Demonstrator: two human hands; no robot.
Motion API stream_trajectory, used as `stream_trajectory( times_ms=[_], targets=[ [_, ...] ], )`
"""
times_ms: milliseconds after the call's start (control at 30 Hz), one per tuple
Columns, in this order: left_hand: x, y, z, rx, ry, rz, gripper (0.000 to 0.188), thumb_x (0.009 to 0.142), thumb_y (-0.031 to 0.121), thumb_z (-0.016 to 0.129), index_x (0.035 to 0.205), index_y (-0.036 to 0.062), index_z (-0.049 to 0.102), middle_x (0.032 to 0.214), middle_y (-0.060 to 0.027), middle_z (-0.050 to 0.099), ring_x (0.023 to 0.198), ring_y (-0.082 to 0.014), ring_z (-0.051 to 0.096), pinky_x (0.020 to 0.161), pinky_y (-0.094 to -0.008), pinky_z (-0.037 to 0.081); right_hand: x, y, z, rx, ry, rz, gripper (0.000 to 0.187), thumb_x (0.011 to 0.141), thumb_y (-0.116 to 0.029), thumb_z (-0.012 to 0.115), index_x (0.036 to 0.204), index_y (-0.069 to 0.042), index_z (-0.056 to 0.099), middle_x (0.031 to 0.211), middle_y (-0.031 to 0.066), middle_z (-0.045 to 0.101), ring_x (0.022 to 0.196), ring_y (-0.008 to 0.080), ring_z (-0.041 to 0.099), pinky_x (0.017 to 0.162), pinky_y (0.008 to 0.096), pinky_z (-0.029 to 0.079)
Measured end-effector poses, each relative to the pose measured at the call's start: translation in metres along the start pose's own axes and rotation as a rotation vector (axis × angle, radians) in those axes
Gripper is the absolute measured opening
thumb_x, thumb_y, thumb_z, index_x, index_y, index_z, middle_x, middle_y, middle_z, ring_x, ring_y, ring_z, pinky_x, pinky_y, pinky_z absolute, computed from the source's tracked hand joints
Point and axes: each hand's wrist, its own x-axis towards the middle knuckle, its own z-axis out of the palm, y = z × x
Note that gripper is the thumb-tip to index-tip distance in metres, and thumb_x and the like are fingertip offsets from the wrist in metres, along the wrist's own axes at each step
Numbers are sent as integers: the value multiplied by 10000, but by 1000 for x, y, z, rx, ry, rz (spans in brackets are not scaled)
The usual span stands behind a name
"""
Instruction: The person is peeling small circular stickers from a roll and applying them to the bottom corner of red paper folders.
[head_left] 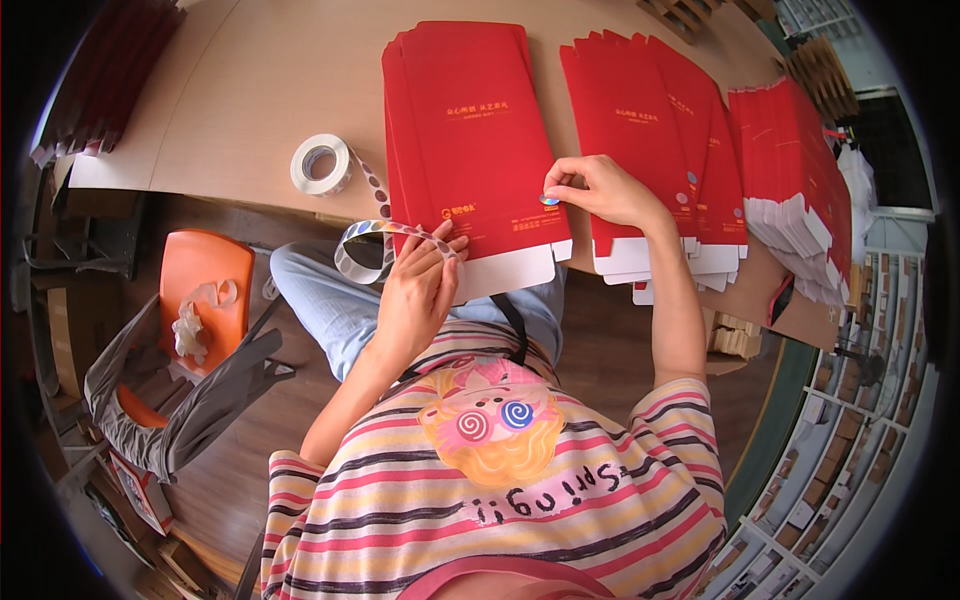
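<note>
A pile of flat red cartons (470, 110) with gold print and white flaps lies on the table in front of me. My left hand (428, 275) is closed on the loose end of a sticker strip (375, 230), over the lower left edge of the top carton. The strip curls round and runs back to a sticker roll (321, 165) on the table. My right hand (605, 190) pinches a small shiny round sticker (549, 200) at the carton's lower right corner. Whether the sticker touches the carton, I cannot tell.
Fanned red cartons (635, 120), some with round stickers near their lower corners, lie to the right. Beyond them stands a thicker carton stack (785, 170). More dark red pieces (110, 75) sit at the far left. An orange chair (205, 280) with a grey garment stands left below the table.
</note>
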Motion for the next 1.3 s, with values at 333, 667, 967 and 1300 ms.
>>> stream_trajectory(
  times_ms=[333, 667, 967, 1300],
  targets=[
    [0, 0, -2, 1, -23, -1, 277, 975, 19, 433, 1029, -82, 685, 1131, -199, 674, 1242, -368, 547, 1105, -500, 344, 2, -1, 0, -21, -6, -12, 189, 912, -192, 649, 916, -4, 671, 801, 71, 694, 762, 139, 647, 704, 303, 503],
    [0, 1, -2, -5, -20, 8, 277, 979, 19, 431, 1024, -82, 685, 1125, -200, 675, 1238, -372, 549, 1097, -498, 353, 3, 0, 2, -84, 16, -6, 188, 900, -192, 655, 912, -6, 673, 802, 88, 707, 762, 160, 675, 702, 314, 519],
    [0, -1, -1, -14, -15, -1, 275, 981, 26, 435, 1024, -83, 683, 1134, -200, 671, 1246, -372, 542, 1099, -501, 345, -13, -20, 31, -569, 483, 54, 335, 842, -298, 747, 939, 1, 630, 742, 111, 675, 689, 176, 672, 640, 314, 518],
    [-4, -7, -10, -315, -12, -162, 262, 996, 63, 458, 1104, -81, 648, 1143, -166, 675, 1215, -312, 574, 1120, -466, 322, -25, -11, 59, 85, 571, 312, 382, 832, -301, 767, 971, 27, 631, 777, 98, 675, 701, 174, 651, 647, 317, 517]
  ],
)
